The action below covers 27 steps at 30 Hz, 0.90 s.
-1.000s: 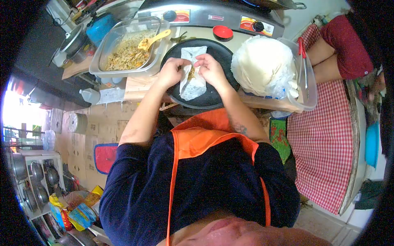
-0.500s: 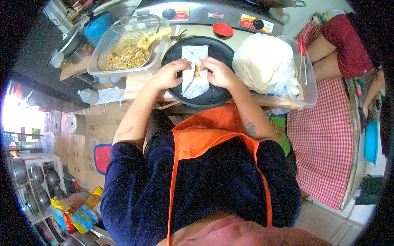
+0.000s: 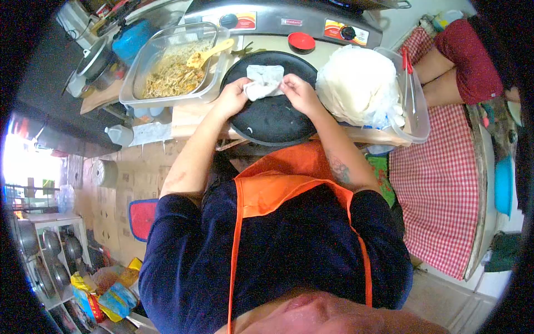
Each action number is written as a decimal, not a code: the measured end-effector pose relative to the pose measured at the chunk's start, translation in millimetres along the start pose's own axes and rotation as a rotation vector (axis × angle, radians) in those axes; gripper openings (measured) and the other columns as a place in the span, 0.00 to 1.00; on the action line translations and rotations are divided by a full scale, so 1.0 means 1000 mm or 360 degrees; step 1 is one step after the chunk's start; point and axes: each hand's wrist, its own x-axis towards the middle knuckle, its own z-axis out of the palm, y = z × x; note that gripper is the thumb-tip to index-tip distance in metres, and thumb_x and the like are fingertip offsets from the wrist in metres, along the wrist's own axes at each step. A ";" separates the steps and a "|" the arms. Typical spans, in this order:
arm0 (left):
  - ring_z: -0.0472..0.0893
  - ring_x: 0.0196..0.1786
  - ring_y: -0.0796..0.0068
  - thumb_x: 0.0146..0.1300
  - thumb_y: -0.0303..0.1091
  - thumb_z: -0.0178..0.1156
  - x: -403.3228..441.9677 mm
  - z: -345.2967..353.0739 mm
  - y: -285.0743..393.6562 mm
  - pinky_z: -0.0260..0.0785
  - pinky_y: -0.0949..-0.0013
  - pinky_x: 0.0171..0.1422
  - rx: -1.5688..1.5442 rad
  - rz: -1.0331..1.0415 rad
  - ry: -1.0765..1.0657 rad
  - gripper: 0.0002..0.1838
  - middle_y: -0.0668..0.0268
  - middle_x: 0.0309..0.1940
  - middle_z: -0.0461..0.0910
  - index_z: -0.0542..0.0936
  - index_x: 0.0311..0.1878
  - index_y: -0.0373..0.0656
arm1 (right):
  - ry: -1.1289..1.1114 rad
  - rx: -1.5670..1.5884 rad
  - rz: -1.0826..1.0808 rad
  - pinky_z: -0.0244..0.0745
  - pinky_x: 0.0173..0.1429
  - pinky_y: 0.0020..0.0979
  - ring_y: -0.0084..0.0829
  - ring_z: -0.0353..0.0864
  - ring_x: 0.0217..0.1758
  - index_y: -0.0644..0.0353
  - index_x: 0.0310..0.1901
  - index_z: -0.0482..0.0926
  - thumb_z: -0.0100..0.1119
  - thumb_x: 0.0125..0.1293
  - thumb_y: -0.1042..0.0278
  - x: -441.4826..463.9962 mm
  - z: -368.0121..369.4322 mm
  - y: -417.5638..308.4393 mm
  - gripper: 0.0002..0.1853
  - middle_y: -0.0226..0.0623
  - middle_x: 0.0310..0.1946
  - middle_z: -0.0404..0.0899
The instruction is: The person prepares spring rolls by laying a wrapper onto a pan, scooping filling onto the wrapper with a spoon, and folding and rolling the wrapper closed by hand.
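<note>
A thin white wrapper (image 3: 263,81), folded over at its near end, lies on the far half of a round black pan (image 3: 272,125). My left hand (image 3: 236,96) grips its left edge with curled fingers. At its right edge my right hand (image 3: 299,92) pinches the wrapper between thumb and fingers. The filling is covered by the fold. To the left is a clear plastic container (image 3: 127,96) of shredded filling (image 3: 172,78), with a yellow spoon (image 3: 214,52) in it. A stack of white wrappers (image 3: 359,83) in plastic sits to the right.
Red-handled tongs (image 3: 408,67) rest in a clear bin (image 3: 420,119) at the right. A small red bowl (image 3: 301,42) stands before the steel stove (image 3: 278,23). Another person in maroon shorts (image 3: 470,61) is at the far right, near a checkered cloth (image 3: 436,189).
The wrapper's near end has been folded up and away from me, covering the filling that showed before. Both hands now hold its two sides.
</note>
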 end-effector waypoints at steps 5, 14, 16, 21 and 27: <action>0.75 0.40 0.81 0.63 0.34 0.52 0.026 0.012 -0.027 0.65 0.76 0.48 -0.0627 0.0030 0.0321 0.14 0.68 0.39 0.78 0.74 0.47 0.36 | 0.0320 0.0667 0.0067 0.71 0.39 0.27 0.27 0.78 0.33 0.68 0.37 0.71 0.54 0.58 0.69 0.030 0.027 0.015 0.10 0.39 0.29 0.77; 0.79 0.38 0.64 0.57 0.42 0.55 0.029 0.019 -0.023 0.68 0.67 0.45 -0.0148 0.0022 0.0589 0.17 0.55 0.33 0.80 0.77 0.43 0.39 | 0.0464 0.0362 0.0003 0.71 0.40 0.32 0.34 0.79 0.34 0.66 0.39 0.72 0.56 0.58 0.63 0.027 0.038 -0.014 0.15 0.42 0.31 0.78; 0.79 0.37 0.62 0.56 0.43 0.56 0.028 0.020 -0.021 0.68 0.66 0.44 -0.0117 -0.0036 0.0551 0.18 0.54 0.32 0.80 0.77 0.42 0.39 | 0.0541 0.0372 -0.0150 0.71 0.40 0.35 0.37 0.79 0.34 0.65 0.38 0.73 0.57 0.57 0.60 0.029 0.045 -0.006 0.15 0.43 0.29 0.78; 0.79 0.36 0.57 0.55 0.45 0.56 0.030 0.016 -0.021 0.68 0.64 0.42 0.0027 -0.0123 0.0405 0.18 0.51 0.30 0.79 0.78 0.40 0.39 | 0.0253 0.0126 0.0050 0.69 0.39 0.27 0.23 0.74 0.32 0.63 0.35 0.75 0.57 0.58 0.62 0.040 0.036 0.002 0.12 0.37 0.28 0.77; 0.78 0.37 0.56 0.53 0.46 0.58 0.025 0.015 0.001 0.68 0.61 0.41 0.0529 -0.0189 0.0405 0.19 0.52 0.30 0.78 0.75 0.36 0.38 | 0.0139 -0.0072 0.0177 0.69 0.33 0.28 0.22 0.74 0.27 0.61 0.29 0.75 0.63 0.49 0.65 0.042 0.027 -0.004 0.10 0.36 0.22 0.76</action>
